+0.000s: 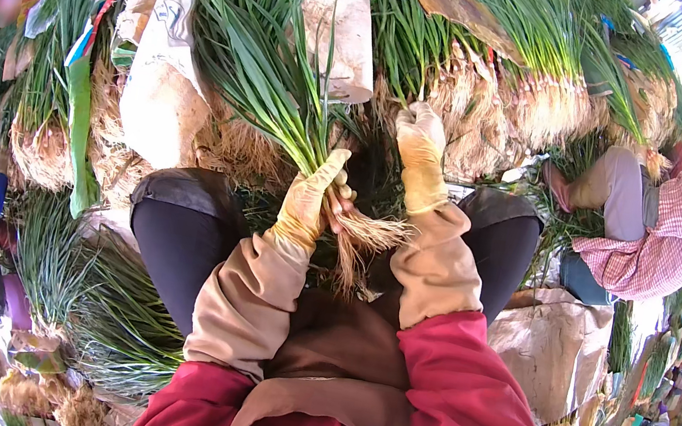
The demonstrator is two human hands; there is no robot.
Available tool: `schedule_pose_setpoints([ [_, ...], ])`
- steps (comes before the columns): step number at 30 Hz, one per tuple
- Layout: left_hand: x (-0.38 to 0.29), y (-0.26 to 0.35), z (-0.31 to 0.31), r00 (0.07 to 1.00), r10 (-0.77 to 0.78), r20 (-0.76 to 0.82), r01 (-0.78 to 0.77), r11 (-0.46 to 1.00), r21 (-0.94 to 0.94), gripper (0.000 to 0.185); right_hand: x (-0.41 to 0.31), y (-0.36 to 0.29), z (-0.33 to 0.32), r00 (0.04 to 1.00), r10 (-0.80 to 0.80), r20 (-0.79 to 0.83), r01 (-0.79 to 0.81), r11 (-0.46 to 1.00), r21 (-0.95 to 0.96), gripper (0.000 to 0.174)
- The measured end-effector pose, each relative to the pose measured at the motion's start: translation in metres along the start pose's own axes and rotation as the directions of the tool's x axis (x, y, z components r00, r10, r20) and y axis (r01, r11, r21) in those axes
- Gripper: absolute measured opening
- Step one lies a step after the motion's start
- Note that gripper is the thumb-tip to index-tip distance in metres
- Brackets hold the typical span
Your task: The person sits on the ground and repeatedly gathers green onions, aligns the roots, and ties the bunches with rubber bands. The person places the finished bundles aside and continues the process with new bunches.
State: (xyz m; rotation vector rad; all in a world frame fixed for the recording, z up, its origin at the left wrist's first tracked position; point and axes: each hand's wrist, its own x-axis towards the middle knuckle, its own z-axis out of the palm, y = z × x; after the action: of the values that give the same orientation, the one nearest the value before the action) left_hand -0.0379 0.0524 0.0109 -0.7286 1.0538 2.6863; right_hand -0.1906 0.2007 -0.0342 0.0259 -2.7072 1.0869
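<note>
In my gloved left hand [314,192] is a bunch of green allium plants [277,111], perhaps young garlic or leeks. Their long leaves point up and away, and their pale roots [371,231] hang out below my fingers towards the right. My gloved right hand [422,134] reaches to the lower edge of a heap of similar plants [399,43]. Its fingers are closed at the base of a stalk [403,98]. Both gloves are yellowish and stained. Beside the held bunch, a white sack [342,28] lies over the heap.
More rooted bunches [550,99] line the far side. A white sack [157,113] and green strip [79,127] hang at left. Loose leafy plants [128,307] lie by my left side, a large sack [552,350] at right. Another person [649,232] sits at right.
</note>
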Motion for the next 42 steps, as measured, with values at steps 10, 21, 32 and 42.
schedule_pose_setpoints([
  [10, 0.017, -0.008, -0.026, 1.000, 0.001, -0.015, 0.002, 0.980, 0.200, 0.032, -0.132, -0.052, -0.027, 0.888, -0.348, 0.300, 0.202, 0.882, 0.426, 0.017],
  [21, 0.005, -0.019, -0.019, 0.995, 0.092, -0.046, -0.075, 0.953, 0.293, 0.019, -0.086, -0.042, -0.005, 0.827, -0.018, 0.561, -0.375, 0.727, 0.576, 0.060],
  [32, 0.006, -0.026, -0.015, 0.979, 0.185, -0.088, -0.114, 0.849, 0.516, 0.025, -0.096, -0.051, -0.011, 0.958, -0.261, 0.122, 0.268, 0.962, -0.046, 0.033],
  [42, 0.011, -0.031, -0.019, 0.987, 0.124, -0.100, -0.047, 0.826, 0.562, 0.019, -0.099, -0.054, -0.012, 0.942, -0.318, 0.104, 0.333, 0.921, -0.202, 0.019],
])
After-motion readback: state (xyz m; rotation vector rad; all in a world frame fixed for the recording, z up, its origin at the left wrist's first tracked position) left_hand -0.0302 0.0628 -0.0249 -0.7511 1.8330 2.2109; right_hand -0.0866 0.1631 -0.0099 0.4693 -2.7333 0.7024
